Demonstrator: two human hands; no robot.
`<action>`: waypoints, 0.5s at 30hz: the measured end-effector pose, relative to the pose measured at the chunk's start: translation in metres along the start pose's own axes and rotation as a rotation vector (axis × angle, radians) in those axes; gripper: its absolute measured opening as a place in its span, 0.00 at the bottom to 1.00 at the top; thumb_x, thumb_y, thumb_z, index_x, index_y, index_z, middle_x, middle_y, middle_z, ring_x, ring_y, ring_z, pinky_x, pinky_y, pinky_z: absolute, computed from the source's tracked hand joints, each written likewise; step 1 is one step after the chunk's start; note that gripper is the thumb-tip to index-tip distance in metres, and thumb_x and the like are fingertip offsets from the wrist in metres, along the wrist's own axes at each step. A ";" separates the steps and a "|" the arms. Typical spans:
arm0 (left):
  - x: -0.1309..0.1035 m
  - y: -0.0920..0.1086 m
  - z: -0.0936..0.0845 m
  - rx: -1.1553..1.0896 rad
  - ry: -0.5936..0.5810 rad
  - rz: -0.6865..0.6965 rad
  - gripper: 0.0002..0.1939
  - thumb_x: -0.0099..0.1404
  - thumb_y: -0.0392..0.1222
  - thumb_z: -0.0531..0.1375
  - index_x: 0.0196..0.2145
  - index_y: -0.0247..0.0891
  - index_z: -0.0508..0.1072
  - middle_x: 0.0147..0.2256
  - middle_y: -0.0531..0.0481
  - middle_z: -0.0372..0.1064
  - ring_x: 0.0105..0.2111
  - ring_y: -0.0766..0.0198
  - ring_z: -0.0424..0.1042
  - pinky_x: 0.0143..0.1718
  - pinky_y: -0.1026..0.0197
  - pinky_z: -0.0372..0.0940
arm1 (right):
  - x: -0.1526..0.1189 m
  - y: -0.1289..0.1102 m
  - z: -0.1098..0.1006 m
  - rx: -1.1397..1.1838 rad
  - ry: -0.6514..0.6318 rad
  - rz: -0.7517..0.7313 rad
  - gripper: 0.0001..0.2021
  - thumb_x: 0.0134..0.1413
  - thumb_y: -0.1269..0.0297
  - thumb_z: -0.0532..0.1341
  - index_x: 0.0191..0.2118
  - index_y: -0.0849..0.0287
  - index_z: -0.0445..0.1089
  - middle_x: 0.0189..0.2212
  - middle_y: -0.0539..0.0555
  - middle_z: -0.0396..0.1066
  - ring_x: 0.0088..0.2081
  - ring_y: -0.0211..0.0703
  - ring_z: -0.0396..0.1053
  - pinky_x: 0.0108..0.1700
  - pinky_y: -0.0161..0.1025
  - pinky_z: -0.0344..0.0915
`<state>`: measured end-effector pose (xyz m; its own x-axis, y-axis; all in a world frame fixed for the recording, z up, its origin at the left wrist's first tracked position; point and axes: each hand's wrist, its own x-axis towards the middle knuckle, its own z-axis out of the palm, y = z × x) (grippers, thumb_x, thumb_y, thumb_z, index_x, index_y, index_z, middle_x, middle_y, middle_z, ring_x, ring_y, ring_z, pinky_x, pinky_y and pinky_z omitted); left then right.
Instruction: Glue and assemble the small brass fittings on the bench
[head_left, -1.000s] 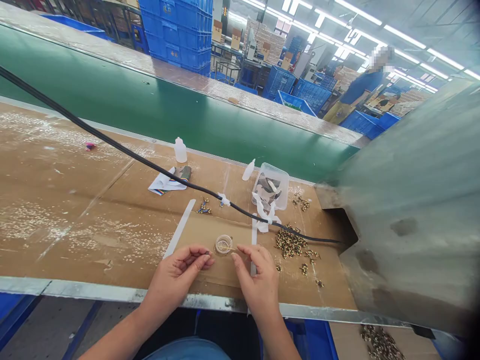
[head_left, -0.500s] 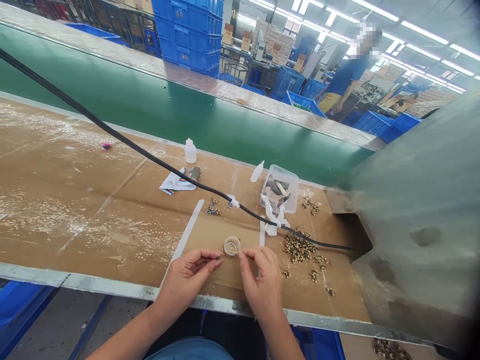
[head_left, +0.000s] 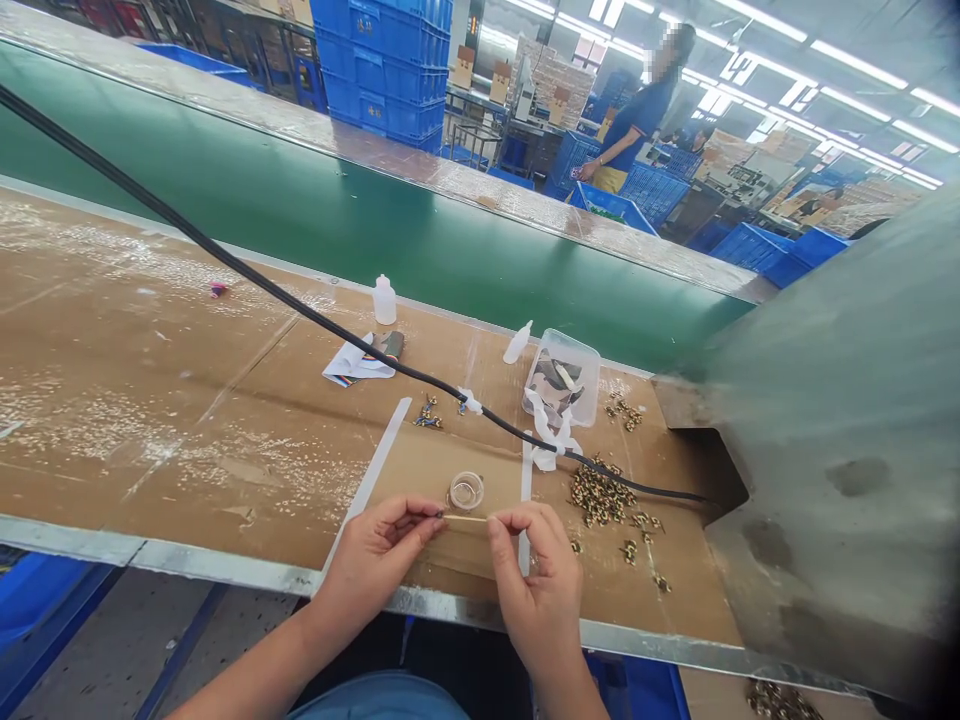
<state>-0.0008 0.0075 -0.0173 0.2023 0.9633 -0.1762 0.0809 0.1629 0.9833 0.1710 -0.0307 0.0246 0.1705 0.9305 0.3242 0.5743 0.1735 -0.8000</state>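
My left hand (head_left: 375, 560) pinches a small dark part (head_left: 440, 514) between thumb and fingertips; its exact kind is too small to tell. My right hand (head_left: 536, 575) is closed on a thin pale stick (head_left: 466, 519), held level, whose far tip meets the small part at my left fingertips. Just beyond the stick, a round clear dish (head_left: 466, 490) sits on the brown sheet (head_left: 435, 455) between white tape strips. To the right lies a heap of small brass-and-black parts (head_left: 600, 492), with several loose ones around it.
A black cable (head_left: 300, 318) crosses above the bench. Behind it are two white bottles (head_left: 385, 302) (head_left: 517, 343), a folded cloth (head_left: 360, 360) and a clear plastic box (head_left: 581, 385). A metal housing (head_left: 840, 450) stands at right. Beyond the green belt (head_left: 375, 220), a person (head_left: 630, 125) stands near blue crates.
My right hand has moved from the dish's edge rightward and nearer, bringing the stick to the part in my left hand. The person in the background has shifted left.
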 end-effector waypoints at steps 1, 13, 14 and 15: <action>0.000 -0.001 0.000 0.002 -0.003 0.003 0.08 0.59 0.44 0.62 0.36 0.38 0.75 0.35 0.48 0.77 0.37 0.58 0.77 0.43 0.60 0.71 | 0.000 0.000 0.001 0.002 -0.003 -0.002 0.06 0.61 0.68 0.56 0.32 0.57 0.68 0.30 0.51 0.67 0.35 0.43 0.65 0.38 0.38 0.59; 0.001 -0.002 0.000 0.044 -0.018 0.069 0.06 0.59 0.41 0.62 0.35 0.39 0.76 0.37 0.49 0.77 0.39 0.59 0.76 0.44 0.61 0.70 | 0.007 -0.004 -0.001 -0.095 -0.029 -0.106 0.04 0.60 0.70 0.58 0.33 0.56 0.67 0.30 0.51 0.68 0.36 0.44 0.63 0.39 0.41 0.57; 0.001 -0.002 0.000 0.036 -0.015 0.079 0.06 0.59 0.41 0.62 0.35 0.39 0.76 0.36 0.49 0.77 0.39 0.60 0.76 0.44 0.62 0.70 | 0.008 -0.006 -0.002 -0.104 -0.035 -0.127 0.04 0.59 0.71 0.58 0.33 0.56 0.67 0.30 0.51 0.67 0.36 0.44 0.63 0.39 0.41 0.56; 0.001 -0.002 0.000 0.028 -0.011 0.089 0.05 0.59 0.40 0.62 0.34 0.39 0.76 0.36 0.49 0.77 0.38 0.60 0.76 0.43 0.62 0.70 | 0.008 -0.008 -0.002 -0.111 -0.044 -0.151 0.04 0.59 0.71 0.58 0.33 0.56 0.67 0.30 0.51 0.67 0.35 0.44 0.63 0.38 0.41 0.56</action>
<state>-0.0007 0.0083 -0.0194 0.2208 0.9712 -0.0892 0.0897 0.0708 0.9934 0.1693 -0.0251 0.0348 0.0418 0.9102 0.4120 0.6762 0.2778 -0.6823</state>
